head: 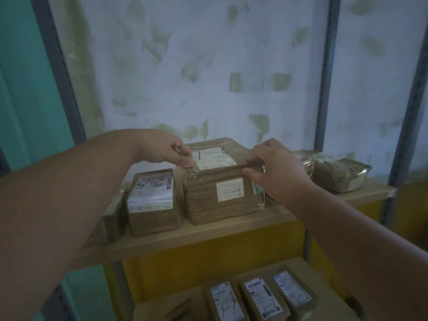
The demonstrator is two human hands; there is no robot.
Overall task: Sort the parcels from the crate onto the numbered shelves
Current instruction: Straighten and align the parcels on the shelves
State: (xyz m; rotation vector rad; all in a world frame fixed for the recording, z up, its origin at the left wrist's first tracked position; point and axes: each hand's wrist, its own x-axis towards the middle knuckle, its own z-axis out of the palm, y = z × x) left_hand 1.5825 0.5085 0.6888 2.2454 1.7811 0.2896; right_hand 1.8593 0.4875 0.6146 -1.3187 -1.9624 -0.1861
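— Where is the parcel being handled?

— The taped brown parcel [222,181] sits on the upper wooden shelf [208,235], roughly in the middle of it, with a white label on its top and another on its front face. Both hands are on its top near edge.

— How does each grip look?

— The left hand [162,149] curls over the top left corner, thumb and fingertips pinching the plastic wrap at the edge of the top label. The right hand [275,167] is curled over the top right corner, thumb under the front edge and fingers on top, so it holds that corner. Neither grip is spread open; both have hold of the same parcel.

— What stands around it?

— Just to its left is a smaller labelled box [152,200] with handwriting on its label, close beside the held parcel. Further left another brown box [111,221] is partly hidden behind the left forearm. To the right, a lumpy wrapped package [342,172] lies on the same shelf, partly behind the right hand.

— And below?

— On the lower shelf [335,295] three narrow labelled boxes [261,297] lie side by side, each with pen marks on its label. Their numbers are too blurred to read with certainty.

— Behind the shelves?

— A patchy white wall [208,66], with grey metal uprights [328,72] framing the rack.
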